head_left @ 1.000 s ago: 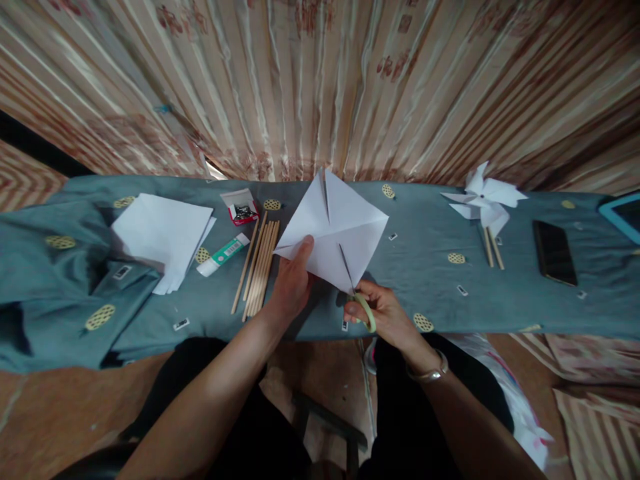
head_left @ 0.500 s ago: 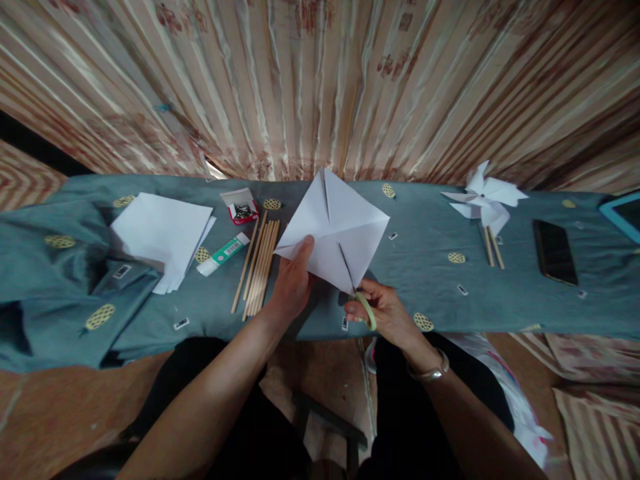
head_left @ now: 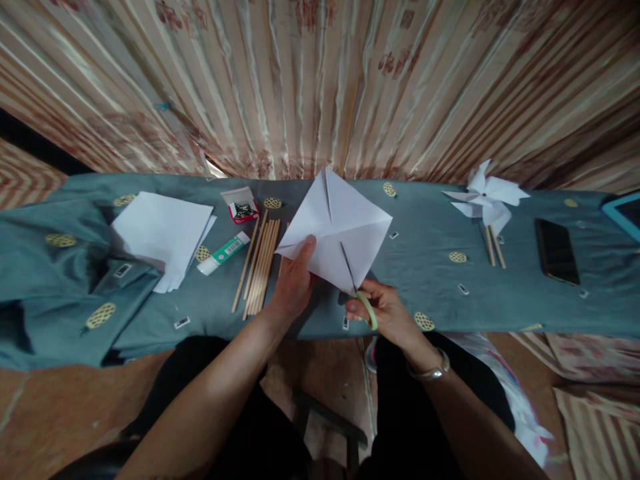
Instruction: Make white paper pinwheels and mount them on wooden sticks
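Observation:
A white square sheet of paper (head_left: pixel 350 207), creased and turned like a diamond, is held above the cloth. My left hand (head_left: pixel 295 277) grips its lower left edge, thumb on top and the other fingers hidden beneath. A slit runs inward from the paper's top corner. My right hand (head_left: pixel 383 308) is closed round the pale green handle of the scissors (head_left: pixel 368 311). Their dark blade lies along the paper from the bottom corner toward its centre. Whether the blades are fully closed cannot be made out.
Left of the paper lie wooden sticks (head_left: pixel 263 270), a glue stick (head_left: pixel 223 253), a red box of small pins (head_left: pixel 243 209) and stacked white paper (head_left: pixel 163 230). To the right are a paper pinwheel (head_left: pixel 485 197) with two sticks and a phone (head_left: pixel 557 251). A patterned cloth (head_left: pixel 425 280) covers the table.
The paper and scissors have barely shifted, a few pixels to the right. Both hands keep their grip, and the blade stays along the lower part of the sheet.

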A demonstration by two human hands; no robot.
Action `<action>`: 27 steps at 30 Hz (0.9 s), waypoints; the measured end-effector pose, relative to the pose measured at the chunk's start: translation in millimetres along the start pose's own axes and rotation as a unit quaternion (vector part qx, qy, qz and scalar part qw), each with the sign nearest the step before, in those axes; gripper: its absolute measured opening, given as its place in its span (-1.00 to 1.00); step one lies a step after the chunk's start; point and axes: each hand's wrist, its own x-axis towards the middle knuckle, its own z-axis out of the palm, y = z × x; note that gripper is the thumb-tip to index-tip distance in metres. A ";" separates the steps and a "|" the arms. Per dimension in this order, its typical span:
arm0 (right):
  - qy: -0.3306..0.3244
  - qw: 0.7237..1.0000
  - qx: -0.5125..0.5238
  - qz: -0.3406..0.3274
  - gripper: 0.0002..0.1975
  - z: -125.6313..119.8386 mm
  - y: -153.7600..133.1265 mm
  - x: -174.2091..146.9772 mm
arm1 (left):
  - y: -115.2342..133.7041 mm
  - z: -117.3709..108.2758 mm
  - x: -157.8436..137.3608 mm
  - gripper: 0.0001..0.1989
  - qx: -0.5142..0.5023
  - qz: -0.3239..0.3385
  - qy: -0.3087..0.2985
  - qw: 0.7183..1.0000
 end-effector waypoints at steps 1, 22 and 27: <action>-0.002 1.000 -0.002 -0.002 -0.54 0.1 -0.4 0.0 | -0.2 0.7 -0.2 -0.62 0.011 0.016 0.004 1.000; 0.050 0.997 0.033 0.046 -0.55 4.3 1.8 2.7 | -3.0 -4.0 3.2 -0.63 0.074 0.060 0.006 0.995; 0.025 0.998 0.017 0.055 -0.46 3.8 -0.5 1.7 | -3.2 -3.5 4.1 -0.64 0.060 0.059 0.001 0.996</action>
